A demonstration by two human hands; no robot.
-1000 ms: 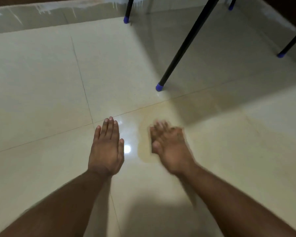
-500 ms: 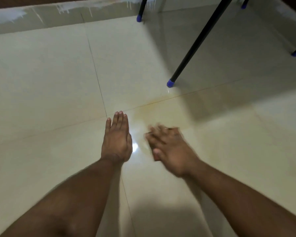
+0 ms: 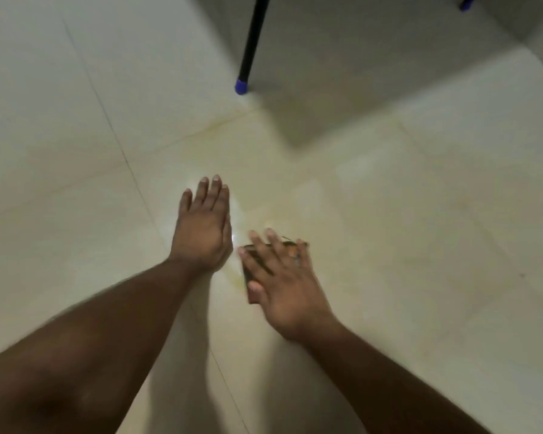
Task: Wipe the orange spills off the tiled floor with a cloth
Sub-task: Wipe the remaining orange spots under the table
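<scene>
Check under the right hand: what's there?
A dark cloth lies flat under the right hand, whose spread fingers press it to the tiled floor. Only its edges show between the fingers; the hand covers its middle and any orange spill beneath.

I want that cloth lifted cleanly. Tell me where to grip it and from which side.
Pinch the far edge of the cloth, coming from above: it lies flat on the floor under the right hand, and only that edge shows past the fingers.
</scene>
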